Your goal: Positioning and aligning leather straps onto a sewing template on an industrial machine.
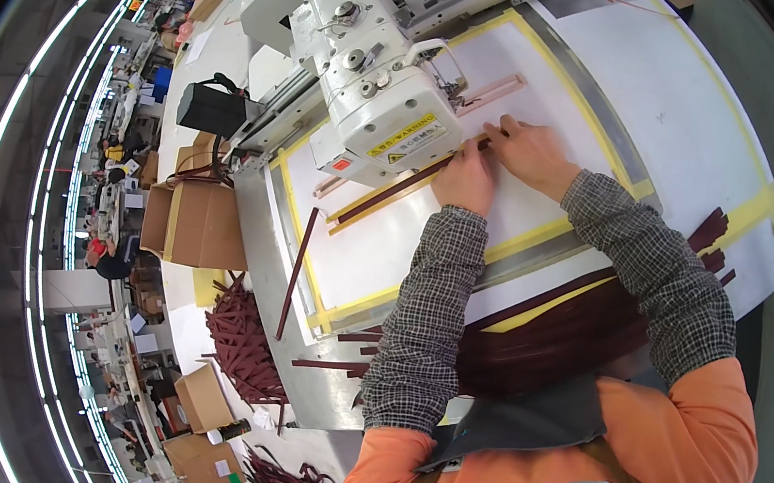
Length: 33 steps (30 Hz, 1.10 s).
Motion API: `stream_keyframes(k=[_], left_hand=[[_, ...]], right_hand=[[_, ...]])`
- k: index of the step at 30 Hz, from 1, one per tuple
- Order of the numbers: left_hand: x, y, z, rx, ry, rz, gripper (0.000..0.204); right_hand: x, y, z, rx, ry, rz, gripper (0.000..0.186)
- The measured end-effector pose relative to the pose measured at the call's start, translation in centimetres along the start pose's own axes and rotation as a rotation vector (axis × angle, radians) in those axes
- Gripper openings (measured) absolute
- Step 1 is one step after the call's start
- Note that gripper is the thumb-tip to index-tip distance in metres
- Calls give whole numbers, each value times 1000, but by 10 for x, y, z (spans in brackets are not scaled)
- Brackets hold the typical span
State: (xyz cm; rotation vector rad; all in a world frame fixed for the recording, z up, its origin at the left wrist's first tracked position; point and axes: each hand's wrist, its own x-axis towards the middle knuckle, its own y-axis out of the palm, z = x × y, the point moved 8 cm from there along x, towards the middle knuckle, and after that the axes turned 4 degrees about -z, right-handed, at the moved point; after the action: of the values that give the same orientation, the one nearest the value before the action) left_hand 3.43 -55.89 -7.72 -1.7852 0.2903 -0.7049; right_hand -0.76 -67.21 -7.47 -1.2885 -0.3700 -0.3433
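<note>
A long, narrow maroon strip [391,193] lies along a yellow-edged slot on the white work plate [358,272], partly under the white sewing machine head [380,109]. My left hand [466,179] is beside the machine head, its bent fingers closed on the strip. Just to the right, my right hand [531,153] pinches the strip near its far end; the fingertips of both hands almost meet. Exactly how the left fingertips grip is partly hidden. Past my hands, a pale pink slotted piece [492,95] sits on the plate near the needle area.
A thick pile of maroon strips [549,346] lies between my forearms and body. One loose strip [297,274] rests at the plate's left edge, near a heap of short maroon pieces [247,340]. A cardboard box [203,224] and a black box-shaped unit [214,109] stand left.
</note>
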Motion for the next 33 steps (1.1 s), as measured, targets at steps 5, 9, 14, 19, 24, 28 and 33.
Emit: stream_keyframes(k=[5, 9, 14, 19, 24, 28, 33], left_hand=[[3, 4, 6, -11, -68, -10, 16], [-5, 0, 10, 28, -61, -65, 15], [-21, -6, 36, -91, -132, -49, 11], [-31, -16, 54, -128, -163, -13, 10], [-43, -27, 60, -175, -122, -14, 10], [-46, -29, 51, -233, -61, -26, 7], [-51, -43, 25, -261, 281, -208, 11]], right_hand=[[1, 13, 1, 77, -59, -9, 28], [4, 2, -21, 244, 222, -46, 26], [8, 5, -41, 317, 311, -9, 29], [10, -3, -65, 294, 440, 83, 33], [-2, -26, -113, 211, 557, 126, 39], [-14, -61, -123, 112, 629, 64, 36], [-15, -41, -50, 184, 41, -174, 25]])
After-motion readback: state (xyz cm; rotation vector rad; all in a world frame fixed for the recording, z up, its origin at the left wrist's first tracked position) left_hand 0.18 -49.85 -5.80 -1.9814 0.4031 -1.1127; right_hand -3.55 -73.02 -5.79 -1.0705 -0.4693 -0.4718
